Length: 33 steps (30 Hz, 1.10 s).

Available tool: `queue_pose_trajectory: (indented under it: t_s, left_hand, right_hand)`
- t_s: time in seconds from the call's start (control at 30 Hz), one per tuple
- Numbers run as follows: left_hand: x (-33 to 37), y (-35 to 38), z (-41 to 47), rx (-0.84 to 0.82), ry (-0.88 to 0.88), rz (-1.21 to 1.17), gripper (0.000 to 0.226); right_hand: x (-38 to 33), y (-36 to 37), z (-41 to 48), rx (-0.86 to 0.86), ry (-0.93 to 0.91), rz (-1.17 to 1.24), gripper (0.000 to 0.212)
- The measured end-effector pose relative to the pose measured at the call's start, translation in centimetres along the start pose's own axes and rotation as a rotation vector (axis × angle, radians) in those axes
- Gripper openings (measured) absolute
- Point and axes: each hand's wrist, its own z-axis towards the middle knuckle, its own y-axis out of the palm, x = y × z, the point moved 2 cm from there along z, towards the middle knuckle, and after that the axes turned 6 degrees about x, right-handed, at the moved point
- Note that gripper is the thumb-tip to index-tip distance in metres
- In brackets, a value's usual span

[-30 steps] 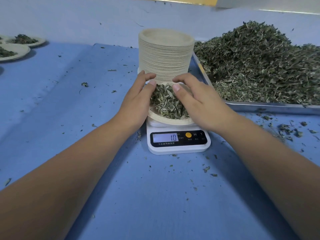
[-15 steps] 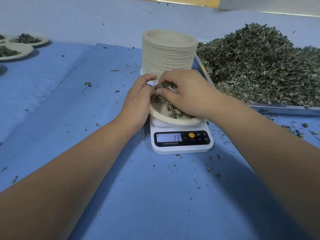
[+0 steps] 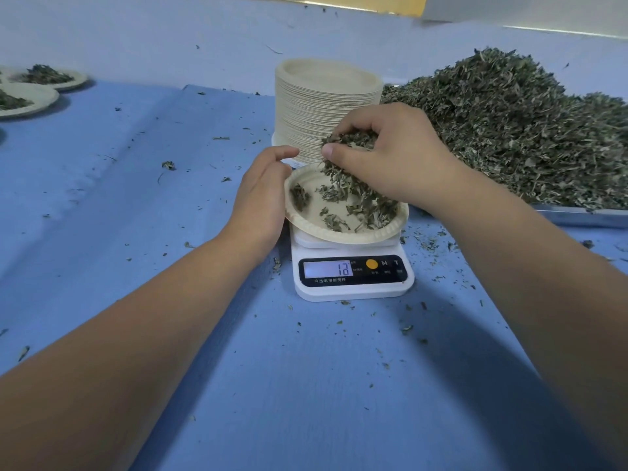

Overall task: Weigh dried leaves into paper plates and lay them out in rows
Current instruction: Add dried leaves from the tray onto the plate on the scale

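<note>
The right hand [image 3: 401, 154] is clenched round a clump of dried leaves [image 3: 350, 141] just above the paper plate [image 3: 339, 234], which sits on the scale [image 3: 353, 290] holding a thin scatter. The left hand [image 3: 261, 202] lies loose-fingered at the plate's left rim. Best, I'd say, to adjust in small pinches, eyes on the display [image 3: 328, 269], left hand off the plate.
</note>
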Motion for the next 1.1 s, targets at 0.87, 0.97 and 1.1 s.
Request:
queue_pose_trajectory:
  t_s: [0.87,0.97,1.1]
  left_hand:
    - [0.2,0.1,-0.7,-0.058,0.213,0.063,0.023]
    - [0.3,0.0,-0.7,-0.053,0.242,0.082,0.025]
    - [0.6,-0.1,-0.8,-0.037,0.229,0.106,0.03]
  right_hand:
    - [-0.8,-0.1,1.5,0.15,0.001,0.019,0.029]
    - [-0.9,-0.2,1.5,0.091,0.013,0.022,0.028]
    - [-1.0,0.2,1.2,-0.062,-0.035,-0.032,0.021]
